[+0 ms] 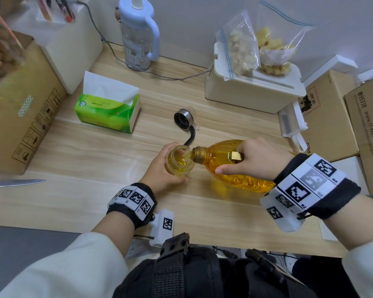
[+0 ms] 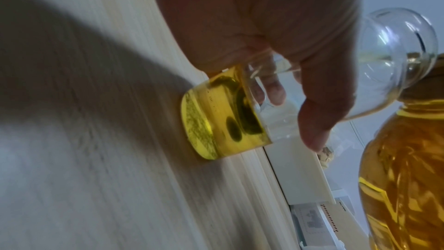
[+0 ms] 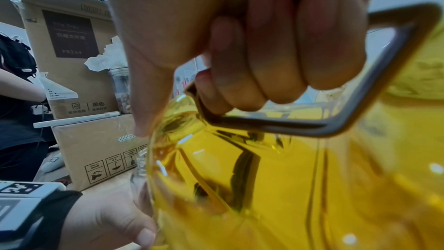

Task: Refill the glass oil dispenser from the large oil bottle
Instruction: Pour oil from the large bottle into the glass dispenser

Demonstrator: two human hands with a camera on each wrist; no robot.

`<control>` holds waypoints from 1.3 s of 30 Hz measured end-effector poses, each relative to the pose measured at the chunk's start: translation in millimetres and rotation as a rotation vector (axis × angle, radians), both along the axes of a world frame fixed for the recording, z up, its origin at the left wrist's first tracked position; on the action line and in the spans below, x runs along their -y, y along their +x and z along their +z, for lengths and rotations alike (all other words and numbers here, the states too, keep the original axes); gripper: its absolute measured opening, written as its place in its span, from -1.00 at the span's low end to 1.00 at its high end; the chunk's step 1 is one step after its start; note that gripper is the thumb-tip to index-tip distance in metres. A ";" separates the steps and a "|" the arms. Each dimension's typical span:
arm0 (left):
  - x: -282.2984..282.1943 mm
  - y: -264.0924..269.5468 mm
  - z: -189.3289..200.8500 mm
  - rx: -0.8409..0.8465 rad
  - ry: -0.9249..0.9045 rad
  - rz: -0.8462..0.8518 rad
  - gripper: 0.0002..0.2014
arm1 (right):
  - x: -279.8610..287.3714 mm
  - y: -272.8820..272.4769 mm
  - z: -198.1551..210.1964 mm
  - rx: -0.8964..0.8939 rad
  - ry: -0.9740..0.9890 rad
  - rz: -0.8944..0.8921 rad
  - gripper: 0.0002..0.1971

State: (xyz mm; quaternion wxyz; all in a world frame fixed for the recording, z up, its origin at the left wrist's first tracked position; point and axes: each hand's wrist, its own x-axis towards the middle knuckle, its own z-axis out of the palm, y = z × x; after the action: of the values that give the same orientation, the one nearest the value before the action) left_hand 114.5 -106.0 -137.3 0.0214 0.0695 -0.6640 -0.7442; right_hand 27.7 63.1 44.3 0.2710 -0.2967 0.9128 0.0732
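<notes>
Head view showed, nearest the person, the left hand (image 1: 163,168) wrapped round the glass oil dispenser (image 1: 179,162), which stood upright on the wooden table (image 1: 95,160) with its open mouth facing up. Just right of it, the right hand (image 1: 252,160) had its fingers curled through the handle (image 3: 336,124) of the large oil bottle (image 1: 235,168), thumb stretched along the bottle's side. That bottle was tipped nearly onto its side, its long axis running left to right, base toward the person's right wrist and neck pointing left, touching or just over the dispenser's rim. The left wrist view showed oil filling only the lower part of the dispenser, so I judged the pour to be partway. Doing it well probably meant keeping the tilt shallow, the neck over the middle of the mouth, and the dispenser pressed steady, then levelling off before the shoulder filled. Farther back lay the dispenser's metal spout cap (image 1: 184,121), apart from both, then a green tissue pack (image 1: 108,112).
</notes>
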 end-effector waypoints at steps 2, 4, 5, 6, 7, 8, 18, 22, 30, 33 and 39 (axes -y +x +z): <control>0.1 0.4 -0.8 0.005 -0.001 -0.005 -0.19 | 0.5 -0.1 -0.1 0.006 0.003 0.000 -0.37; -0.1 0.7 -0.8 0.007 -0.002 -0.001 -0.19 | 1.2 0.1 0.1 0.008 0.008 0.001 -0.37; -0.3 0.6 -0.7 0.006 0.001 0.003 -0.19 | 1.6 0.3 0.8 0.002 0.011 0.001 -0.37; -0.5 0.4 -0.6 0.007 0.005 0.005 -0.20 | 1.8 0.5 1.7 -0.006 0.012 0.001 -0.36; -0.7 0.1 -0.2 0.006 0.007 0.005 -0.20 | 2.0 0.6 2.6 -0.013 0.014 0.001 -0.36; -0.7 0.0 -0.1 0.006 0.009 0.005 -0.21 | 2.0 0.7 3.2 -0.016 0.015 0.001 -0.36; -0.8 0.7 0.3 -0.004 0.034 0.001 -0.20 | 2.2 -0.1 3.2 -0.007 0.026 -0.016 -0.35; -0.7 0.1 -0.4 -0.007 0.031 -0.002 -0.19 | 3.4 1.5 4.6 -0.007 0.036 -0.009 -0.36; -0.8 0.2 -1.1 -0.006 0.024 -0.006 -0.20 | 4.5 3.6 5.3 0.004 0.044 -0.013 -0.37; -0.7 0.2 -1.7 -0.006 0.026 -0.001 -0.19 | 5.1 3.7 4.8 0.007 0.045 -0.018 -0.37; -0.3 -0.1 -3.5 -0.006 0.015 0.001 -0.18 | 5.6 4.2 5.1 0.015 0.040 -0.030 -0.37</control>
State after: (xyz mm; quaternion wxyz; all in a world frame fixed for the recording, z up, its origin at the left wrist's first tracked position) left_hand 114.4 -105.6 -140.8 0.0232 0.0676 -0.6585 -0.7492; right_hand 31.8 57.5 49.4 0.2851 -0.2778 0.9134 0.0852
